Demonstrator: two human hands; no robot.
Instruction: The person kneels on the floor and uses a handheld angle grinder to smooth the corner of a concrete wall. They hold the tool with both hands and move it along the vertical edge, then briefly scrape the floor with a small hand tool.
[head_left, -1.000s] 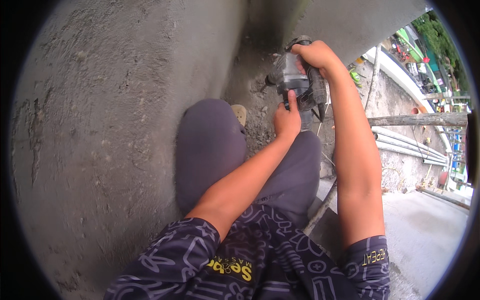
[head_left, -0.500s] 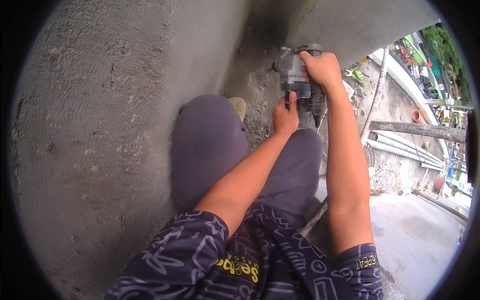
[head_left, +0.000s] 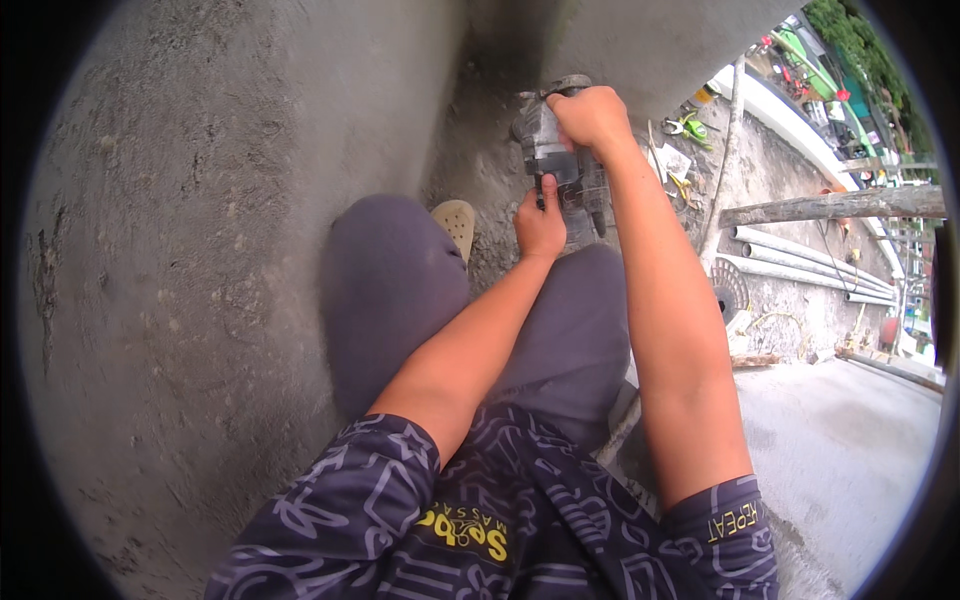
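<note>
A dusty grey and black hammer drill [head_left: 545, 145] is held low over rough, crumbly ground, close to a corner between concrete walls. My right hand [head_left: 594, 116] wraps round its upper rear part, thumb over the top. Lower down, my left hand [head_left: 541, 226] grips a dark part at the drill's near side, its thumb pointing up. Both hands are closed on the tool. The drill's working end and any bit on it cannot be made out.
My bent knees [head_left: 395, 290] and a tan clog [head_left: 456, 226] are close below the drill. A rough concrete wall [head_left: 200, 260] fills the left. At right are a wooden pole [head_left: 830, 207], grey pipes [head_left: 800, 258], a green tool [head_left: 690, 129] and a round mesh guard [head_left: 731, 283].
The whole view has shifted a little, so hands, drill and background sit further left and higher. More of the clog shows. Both hands keep their grip on the drill.
</note>
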